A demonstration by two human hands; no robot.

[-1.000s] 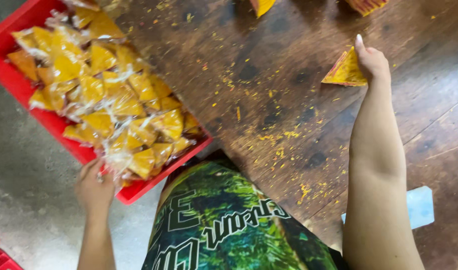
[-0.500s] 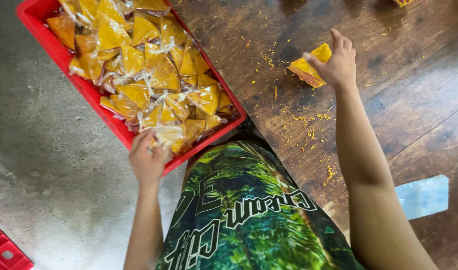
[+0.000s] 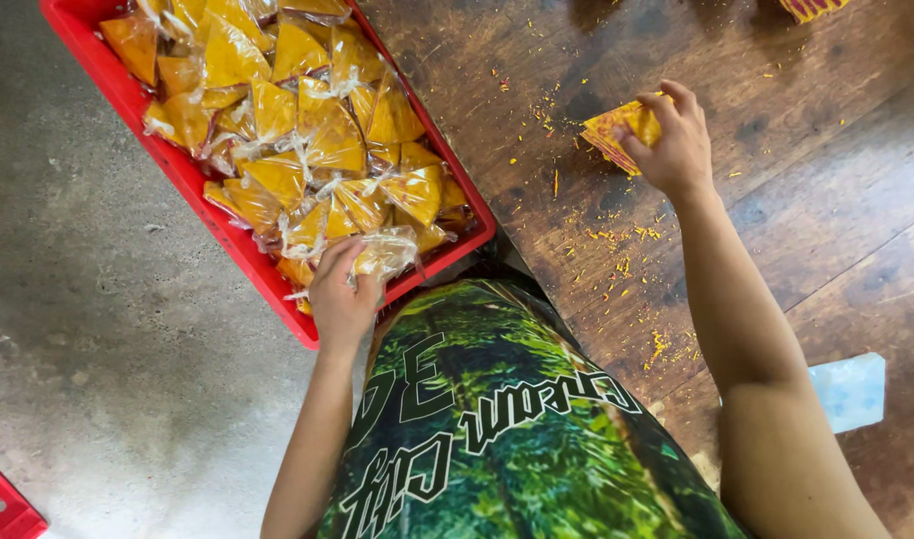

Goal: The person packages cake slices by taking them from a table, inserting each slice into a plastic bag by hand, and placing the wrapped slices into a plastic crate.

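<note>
Your left hand (image 3: 342,294) closes on a clear bag (image 3: 385,255) in the red crate (image 3: 127,100); your right hand (image 3: 673,145) pinches a triangular stack (image 3: 616,128), probably paper. Square its edges before lifting.

View: one head-worn camera, no second view to share with.
Position: above the person's own chest, the green printed shirt (image 3: 507,439) filling the lower middle.
Facing: steeply down and slightly forward.
Nearness: close; both forearms run up from the bottom edge.
Left part: grey floor (image 3: 97,329) and a red crate (image 3: 177,170), cut by the top edge.
Right part: dark wooden bench (image 3: 796,180), probably low, though its height is hard to judge.
Cropping: a second red crate corner (image 3: 2,504) at bottom left.
</note>
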